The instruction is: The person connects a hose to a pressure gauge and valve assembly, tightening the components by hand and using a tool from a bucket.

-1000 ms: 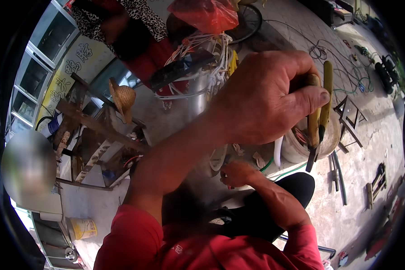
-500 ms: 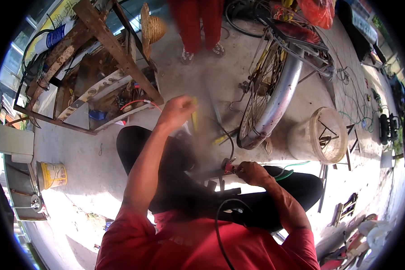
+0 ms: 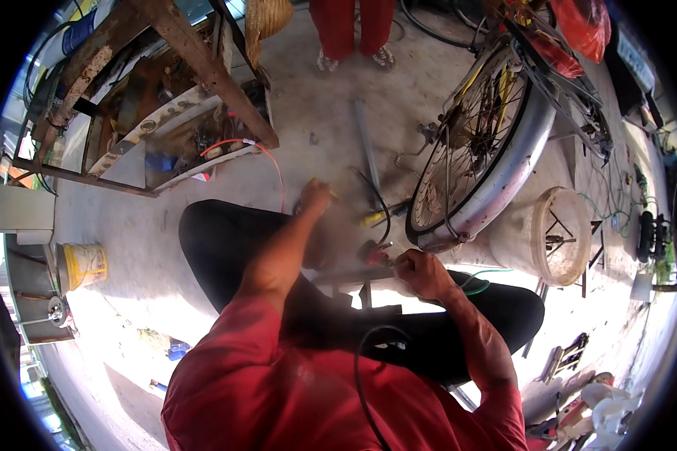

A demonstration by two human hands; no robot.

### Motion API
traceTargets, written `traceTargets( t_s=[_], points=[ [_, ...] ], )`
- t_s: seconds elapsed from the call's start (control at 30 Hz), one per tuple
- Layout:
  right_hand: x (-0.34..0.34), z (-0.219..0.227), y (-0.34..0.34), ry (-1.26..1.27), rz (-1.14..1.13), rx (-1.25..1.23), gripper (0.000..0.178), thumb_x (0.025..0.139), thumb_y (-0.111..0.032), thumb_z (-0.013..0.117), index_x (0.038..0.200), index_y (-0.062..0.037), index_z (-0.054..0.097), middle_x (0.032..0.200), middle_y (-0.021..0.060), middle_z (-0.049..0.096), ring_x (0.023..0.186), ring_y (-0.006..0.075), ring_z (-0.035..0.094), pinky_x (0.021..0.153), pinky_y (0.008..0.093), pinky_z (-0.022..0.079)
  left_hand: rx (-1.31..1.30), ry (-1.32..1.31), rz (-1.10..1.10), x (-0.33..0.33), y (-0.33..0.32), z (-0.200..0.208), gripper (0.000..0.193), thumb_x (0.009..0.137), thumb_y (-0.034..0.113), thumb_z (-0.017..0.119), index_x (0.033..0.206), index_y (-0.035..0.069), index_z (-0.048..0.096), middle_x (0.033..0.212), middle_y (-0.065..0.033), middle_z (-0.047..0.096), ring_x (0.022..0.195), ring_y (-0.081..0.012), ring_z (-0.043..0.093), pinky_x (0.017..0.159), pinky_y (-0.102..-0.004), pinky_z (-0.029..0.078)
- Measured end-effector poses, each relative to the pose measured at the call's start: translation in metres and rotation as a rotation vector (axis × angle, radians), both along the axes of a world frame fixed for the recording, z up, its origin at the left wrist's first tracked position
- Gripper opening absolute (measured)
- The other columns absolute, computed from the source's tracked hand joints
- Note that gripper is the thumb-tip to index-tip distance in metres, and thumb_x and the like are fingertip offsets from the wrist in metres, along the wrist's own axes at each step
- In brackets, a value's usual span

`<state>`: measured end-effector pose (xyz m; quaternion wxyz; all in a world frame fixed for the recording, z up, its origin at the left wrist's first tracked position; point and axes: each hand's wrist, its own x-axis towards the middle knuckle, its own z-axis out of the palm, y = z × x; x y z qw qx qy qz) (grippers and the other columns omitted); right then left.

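My left hand [image 3: 315,197] is closed above my left knee, fingers curled around a slim yellow-ended thing [image 3: 320,183] whose kind is unclear. In front of my right knee, my right hand [image 3: 423,273] is closed on the metal end of a small red clamp-like tool [image 3: 372,254]. The fingers hide part of its end. A dark flat bar [image 3: 346,276] lies between my legs below the red tool. Beyond it, a black hose [image 3: 384,207] curves beside a yellow-handled tool [image 3: 371,219]. A hazy blur covers the middle of the view.
A bicycle wheel [image 3: 462,158] with a silver mudguard stands ahead right, beside a white bucket [image 3: 553,237] holding metal rods. A rusty metal frame [image 3: 203,68] is at far left. Someone in red trousers [image 3: 351,28] stands ahead. A long metal bar [image 3: 367,150] lies on the floor.
My left hand has moved down and to the right, toward the red tool. My right hand keeps its hold. The whole view has shifted, with the bicycle and floor things higher.
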<state>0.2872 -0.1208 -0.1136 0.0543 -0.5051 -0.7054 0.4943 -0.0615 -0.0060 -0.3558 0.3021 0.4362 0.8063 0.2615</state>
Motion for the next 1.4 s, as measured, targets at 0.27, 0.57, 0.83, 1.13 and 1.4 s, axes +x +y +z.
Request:
traceTargets(
  t_s=[0.27,0.57,0.83,1.13,1.4],
  points=[
    [-0.024,0.009,0.017,-0.091,0.054,-0.130,0.045,0.094,-0.045,0.060,0.115,-0.0056,0.066,0.105,0.0188,0.071,0.102,0.0350,0.070,0.087,0.0425,0.053,0.139,0.224,-0.106,-0.048,-0.032,-0.041,0.041,0.086,0.037,0.072,0.103,0.000,0.071,0.095,-0.0219,0.073,0.090,-0.0398,0.071,0.080,-0.0497,0.054],
    [-0.048,0.018,0.030,-0.051,0.244,-0.152,0.042,0.093,-0.039,0.068,0.120,-0.0066,0.064,0.114,0.0187,0.072,0.110,0.0370,0.068,0.092,0.0458,0.054,-0.063,-0.140,0.131,-0.097,-0.018,-0.031,0.040,0.087,0.038,0.070,0.085,-0.001,0.073,0.075,-0.0165,0.073,0.066,-0.0299,0.072,0.061,-0.0417,0.055],
    [-0.032,-0.023,0.012,0.014,0.129,0.024,0.032,0.090,-0.026,0.073,0.108,-0.0002,0.067,0.082,0.0175,0.071,0.077,0.0284,0.071,0.070,0.0397,0.055,-0.266,-0.065,-0.095,-0.049,0.008,-0.043,0.044,0.092,0.039,0.065,0.101,-0.003,0.072,0.098,-0.0225,0.072,0.094,-0.0376,0.070,0.087,-0.0516,0.055],
    [-0.045,-0.032,0.019,0.270,-0.013,-0.028,0.026,0.092,-0.020,0.069,0.112,-0.0027,0.067,0.087,0.0144,0.071,0.076,0.0234,0.069,0.071,0.0359,0.054,-0.117,0.240,-0.392,0.006,0.001,-0.082,0.035,0.086,0.036,0.070,0.101,0.005,0.073,0.090,-0.0180,0.074,0.090,-0.0310,0.073,0.083,-0.0452,0.055],
    [-0.063,-0.026,0.024,0.291,-0.070,-0.033,0.020,0.097,-0.014,0.065,0.113,-0.0032,0.066,0.099,0.0139,0.071,0.091,0.0192,0.067,0.082,0.0327,0.052,-0.229,-0.160,-0.876,0.024,0.019,0.054,0.033,0.085,0.022,0.071,0.114,0.007,0.071,0.105,-0.0150,0.073,0.092,-0.0297,0.072,0.083,-0.0435,0.055]
  ],
)
